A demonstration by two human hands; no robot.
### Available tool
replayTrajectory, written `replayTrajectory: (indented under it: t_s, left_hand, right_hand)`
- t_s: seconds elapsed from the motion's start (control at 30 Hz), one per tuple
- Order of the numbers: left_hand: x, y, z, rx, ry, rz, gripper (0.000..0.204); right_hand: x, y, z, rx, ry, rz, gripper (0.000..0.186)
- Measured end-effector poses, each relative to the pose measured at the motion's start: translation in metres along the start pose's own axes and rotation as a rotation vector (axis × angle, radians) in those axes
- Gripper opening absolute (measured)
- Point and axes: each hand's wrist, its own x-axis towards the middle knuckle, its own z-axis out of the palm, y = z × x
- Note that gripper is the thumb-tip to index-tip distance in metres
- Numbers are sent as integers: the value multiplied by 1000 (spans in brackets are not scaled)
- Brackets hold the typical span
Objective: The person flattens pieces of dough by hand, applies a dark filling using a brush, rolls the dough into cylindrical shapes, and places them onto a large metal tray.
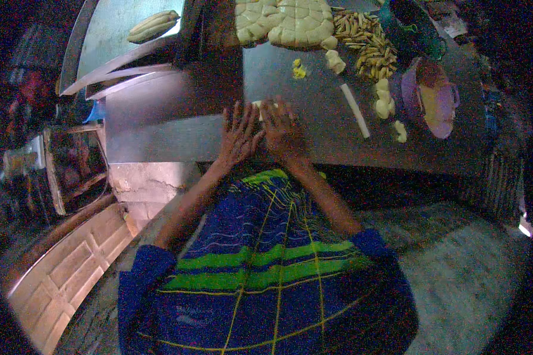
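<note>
My left hand (238, 133) lies palm down on the metal tabletop (183, 130), its fingers stretched out and open. Just right of it, my right hand (278, 130), also palm down and open, rests over a piece of pale dough (257, 109), which it mostly hides. A thin white stick (354, 111) lies to the right. Beyond are small dough lumps (384, 99), a yellow lump (299, 70) and a large slab of scored dough (284, 21).
A purple tub (417, 94), a pile of short tan pieces (367, 41) and a dark green container (411, 26) sit at the right. Metal trays (100, 41), one holding a long dough piece (153, 26), are at upper left. A wooden frame (54, 171) stands beside the table.
</note>
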Motion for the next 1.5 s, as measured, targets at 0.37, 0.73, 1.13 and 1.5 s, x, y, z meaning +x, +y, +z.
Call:
replayTrajectory:
  t_s: [0.37, 0.73, 1.13, 1.5]
  left_hand:
    - [-5, -2, -6, -2, -43, -7, 75]
    - [-5, -7, -4, 133, -3, 23, 81]
    - [2, 33, -11, 8, -62, 99, 79]
    - [105, -18, -77, -236, -66, -638, 73]
  right_hand:
    - [-6, 14, -7, -14, -63, 103, 71]
    - [-13, 31, -2, 69, -24, 188, 68]
    - [-68, 157, -35, -226, 263, 514, 43]
    - [47, 52, 26, 72, -40, -148, 31]
